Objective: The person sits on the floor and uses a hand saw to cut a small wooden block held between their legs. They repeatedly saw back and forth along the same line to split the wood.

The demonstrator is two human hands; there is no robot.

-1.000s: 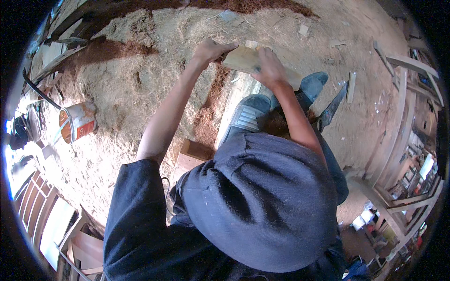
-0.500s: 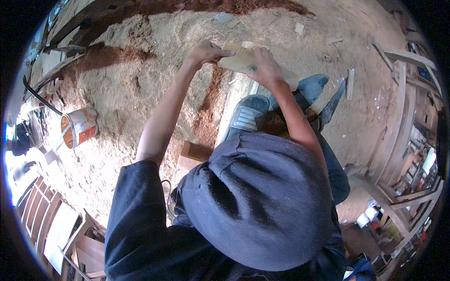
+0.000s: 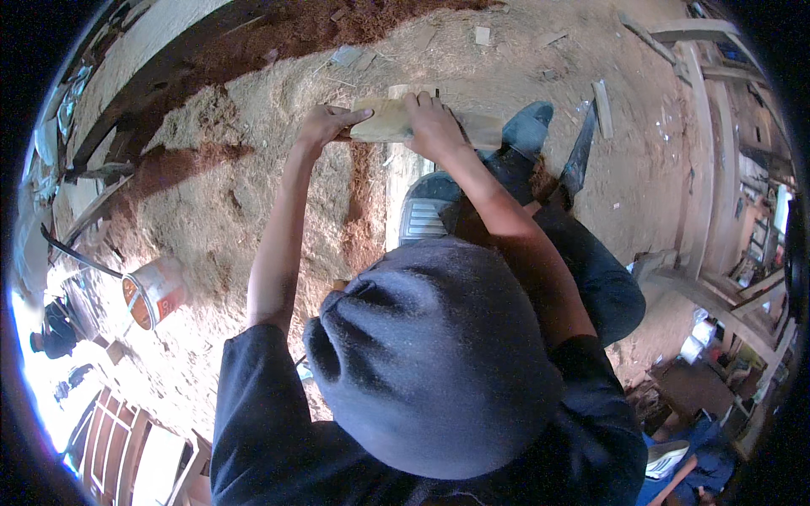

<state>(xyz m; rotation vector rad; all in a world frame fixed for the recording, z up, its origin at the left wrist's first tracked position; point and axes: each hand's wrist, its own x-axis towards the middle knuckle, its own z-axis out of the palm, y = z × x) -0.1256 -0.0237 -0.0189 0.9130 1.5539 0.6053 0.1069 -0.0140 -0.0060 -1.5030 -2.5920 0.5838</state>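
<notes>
- The pale board runs from the left fingers past the right fingers, over a timber.
- Left fingers pinch its end; right fingers clasp its middle, apparently steadying it.
- Bodyward of the right fingers, a shoe hides some timber; rightward, a dark blade; well leftward, a bucket.

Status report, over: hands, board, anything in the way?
Left hand gripping wooden board at left end; right hand on its middle. Board crosswise over pale timber. Shoe close by board's right end.
</notes>
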